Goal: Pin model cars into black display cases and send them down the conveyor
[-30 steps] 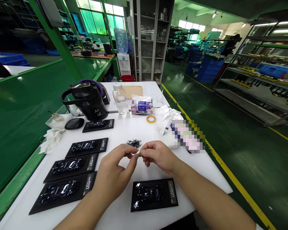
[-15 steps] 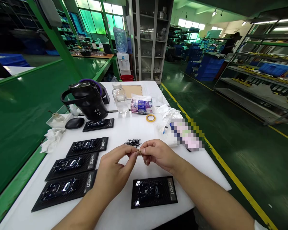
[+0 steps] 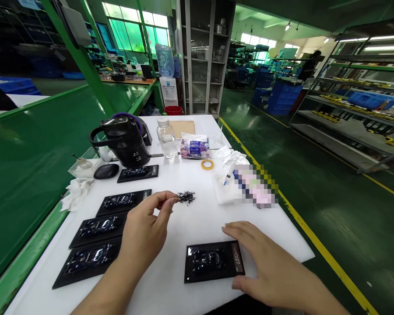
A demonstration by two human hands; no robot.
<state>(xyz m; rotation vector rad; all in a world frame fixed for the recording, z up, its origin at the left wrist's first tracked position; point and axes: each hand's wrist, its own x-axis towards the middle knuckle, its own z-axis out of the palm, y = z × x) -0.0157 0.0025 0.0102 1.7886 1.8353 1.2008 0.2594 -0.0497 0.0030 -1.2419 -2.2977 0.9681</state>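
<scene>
My left hand [image 3: 146, 229] is raised above the white table [image 3: 197, 218], thumb and forefinger pinched together just left of a small heap of tiny black parts [image 3: 186, 197]; what the pinch holds is too small to make out. My right hand [image 3: 261, 258] lies open and flat, fingers spread, on the right end of a black card [image 3: 213, 261] with a dark model car on it. Three more such cards [image 3: 100, 227] lie in a row to the left, and another card [image 3: 138, 173] sits further back.
A black kettle [image 3: 126, 140], a clear bottle [image 3: 167, 139], a tissue pack [image 3: 194, 147], a yellow tape ring [image 3: 207, 164], a syringe [image 3: 229, 174] and white cloths [image 3: 77, 192] stand at the back. Green conveyor [image 3: 36, 144] on the left; the table's edge drops to the floor on the right.
My hands were pinching something small together at the centre. They have parted: the left stays raised and pinched near the black heap, the right has dropped flat onto the near card.
</scene>
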